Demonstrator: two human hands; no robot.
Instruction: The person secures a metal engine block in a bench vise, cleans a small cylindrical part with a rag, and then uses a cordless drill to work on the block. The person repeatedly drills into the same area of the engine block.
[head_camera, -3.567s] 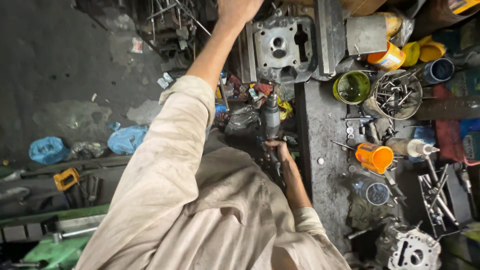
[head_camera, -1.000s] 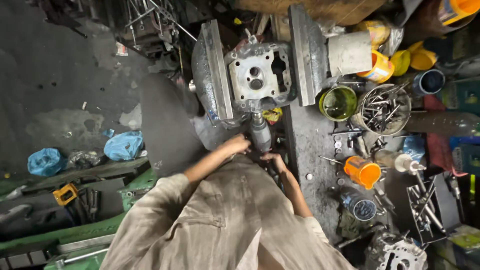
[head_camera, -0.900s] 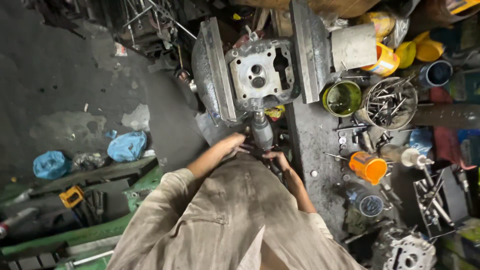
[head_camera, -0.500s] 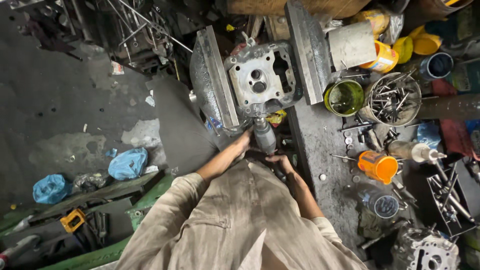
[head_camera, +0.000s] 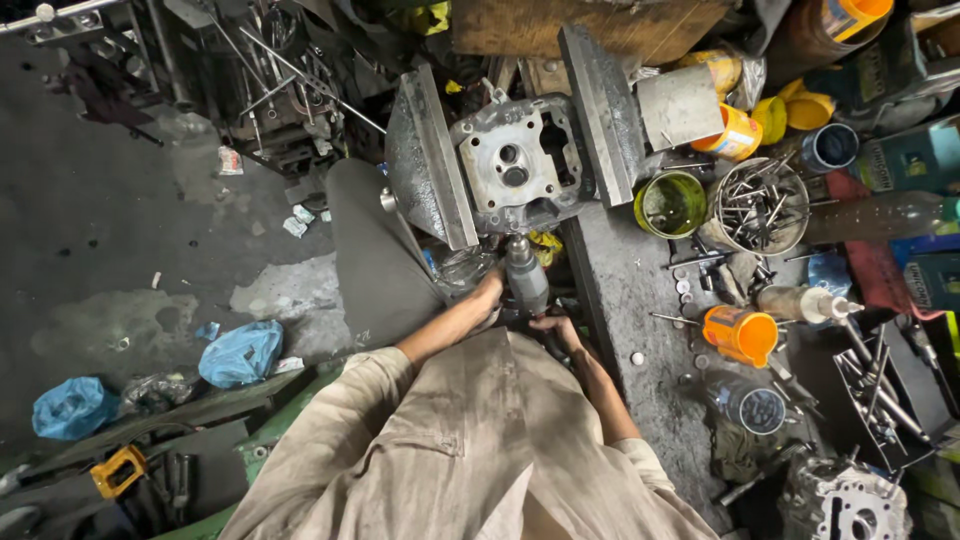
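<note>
Rubbish lies at the far left on the dark concrete floor (head_camera: 130, 250): two blue plastic bags (head_camera: 238, 352), and near the lower edge a small yellow tool (head_camera: 118, 470) beside a green metal frame (head_camera: 290, 425).

Moving to the middle, a big bench vise (head_camera: 425, 160) has two thick steel plates that stand apart, and between them a grey engine cylinder head (head_camera: 515, 160) is pressed, its flat face with round holes looking up to the camera. Just under the cylinder head a grey power tool (head_camera: 526, 282) points its nose to the lower edge of the head; if it really touches, I cannot tell.

The left hand (head_camera: 490, 292) is at the left side of the tool body, fingers curled against it. The right hand (head_camera: 555, 328) is closed around the rear part of the tool, just below. Both forearms come out from a beige shirt (head_camera: 470, 450).

To the right, on the grey workbench (head_camera: 640, 300), stand a green tin (head_camera: 670, 204), a round container full of bolts and nails (head_camera: 760, 205), an orange cup (head_camera: 742, 334) lying on its side and a blue can (head_camera: 830, 146). In the lower right corner a second engine part (head_camera: 850, 505) is partly visible.
</note>
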